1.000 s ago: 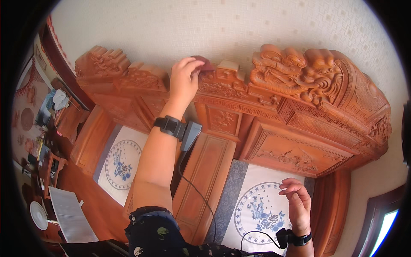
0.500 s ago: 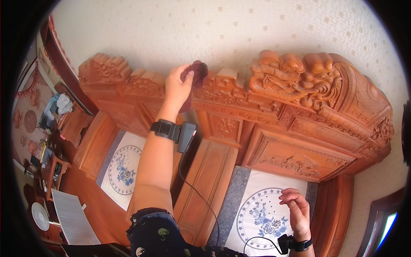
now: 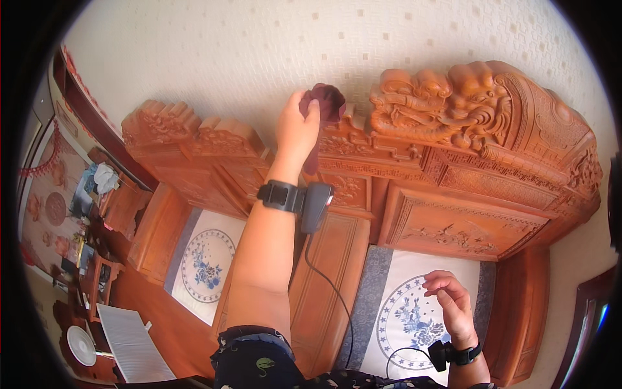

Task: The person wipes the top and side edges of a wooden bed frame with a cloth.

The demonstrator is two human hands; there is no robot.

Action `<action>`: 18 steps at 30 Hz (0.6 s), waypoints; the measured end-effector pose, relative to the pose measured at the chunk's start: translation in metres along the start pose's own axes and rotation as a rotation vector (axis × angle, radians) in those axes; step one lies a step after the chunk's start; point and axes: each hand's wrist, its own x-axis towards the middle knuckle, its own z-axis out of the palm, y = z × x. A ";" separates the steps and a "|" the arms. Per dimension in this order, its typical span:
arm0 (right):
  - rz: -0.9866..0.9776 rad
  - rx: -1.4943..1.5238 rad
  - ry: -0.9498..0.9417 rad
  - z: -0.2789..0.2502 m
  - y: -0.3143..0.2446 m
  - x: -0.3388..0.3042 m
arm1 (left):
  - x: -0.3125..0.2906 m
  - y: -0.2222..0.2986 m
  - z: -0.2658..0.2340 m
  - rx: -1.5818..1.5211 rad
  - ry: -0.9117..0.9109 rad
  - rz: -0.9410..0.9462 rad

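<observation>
My left hand (image 3: 299, 131) reaches far forward and grips a dark maroon cloth (image 3: 327, 104) between thumb and fingers. The cloth bunches above the hand, and a fold hangs down beside the wrist. It is at the top edge of a carved wooden backrest (image 3: 350, 144); whether it touches the wood there I cannot tell. Lower right, my right hand (image 3: 453, 308) hovers over the seat with loosely curled fingers, thumb apart, and nothing in it. Both wrists wear black straps with small dark devices and cables.
White seat cushions with blue flower rings (image 3: 411, 318) lie on the wooden seats, a wooden console (image 3: 330, 259) between them. A tall dragon-like carving (image 3: 447, 107) rises along the backrest at right. A patterned wall (image 3: 259, 52) stands behind. Cluttered furniture and a white round fan-like object (image 3: 81, 345) are at left.
My left hand has moved right along the backrest's top with the cloth. The view has shifted a little; my right hand stays over the cushion in much the same pose.
</observation>
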 end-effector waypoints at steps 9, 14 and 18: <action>-0.038 -0.027 -0.004 -0.003 -0.005 -0.009 | 0.020 0.009 0.000 -0.536 0.017 -0.094; -0.031 -0.043 0.058 -0.012 -0.002 -0.024 | 0.000 0.044 0.021 0.255 -0.129 0.259; -0.033 -0.032 0.095 -0.020 -0.004 -0.028 | -0.018 0.047 0.026 0.183 -0.058 0.345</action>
